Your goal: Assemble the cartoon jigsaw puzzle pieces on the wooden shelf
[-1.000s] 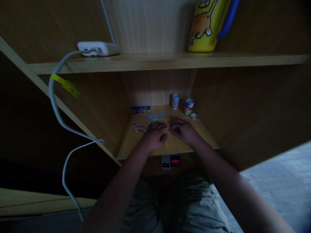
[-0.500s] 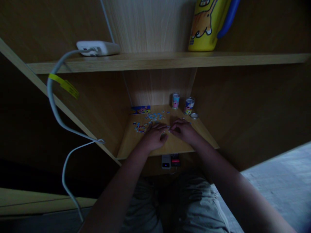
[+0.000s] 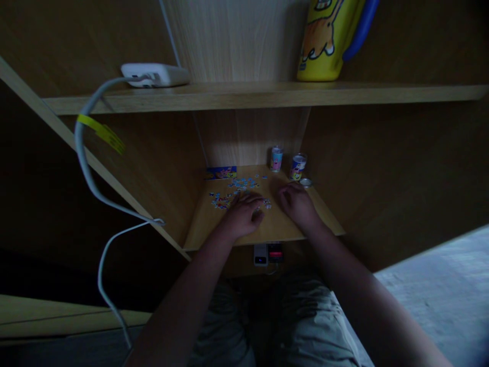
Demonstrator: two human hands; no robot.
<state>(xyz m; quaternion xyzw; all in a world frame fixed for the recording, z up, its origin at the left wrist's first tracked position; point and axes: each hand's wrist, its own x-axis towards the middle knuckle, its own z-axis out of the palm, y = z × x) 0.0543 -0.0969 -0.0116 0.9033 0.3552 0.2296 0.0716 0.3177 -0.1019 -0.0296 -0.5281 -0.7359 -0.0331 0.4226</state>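
Note:
Small jigsaw puzzle pieces [image 3: 242,183] lie scattered on the lower wooden shelf [image 3: 282,230], blue ones toward the back and mixed colours [image 3: 220,203] at the left. A small joined-looking cluster of pieces [image 3: 267,204] lies between my two hands. My left hand [image 3: 242,216] rests over the shelf beside that cluster, its fingers stretched out and lying flat, touching or just above some pieces. To the right of the cluster is my right hand [image 3: 298,205], apart from it, with fingers curled together. Whatever its fingertips hold, if anything, is hidden.
Two printed cans [image 3: 275,159] [image 3: 297,167] stand at the back right, with a round metal lid [image 3: 305,182] near them. A picture card [image 3: 221,173] lies at the back left. Overhead, the upper shelf [image 3: 244,97] carries a white device [image 3: 156,75] with a hanging cable and a yellow mug [image 3: 321,46].
My right hand has moved to the right, away from the small cluster of pieces, which now shows more fully. The left hand has stayed in place.

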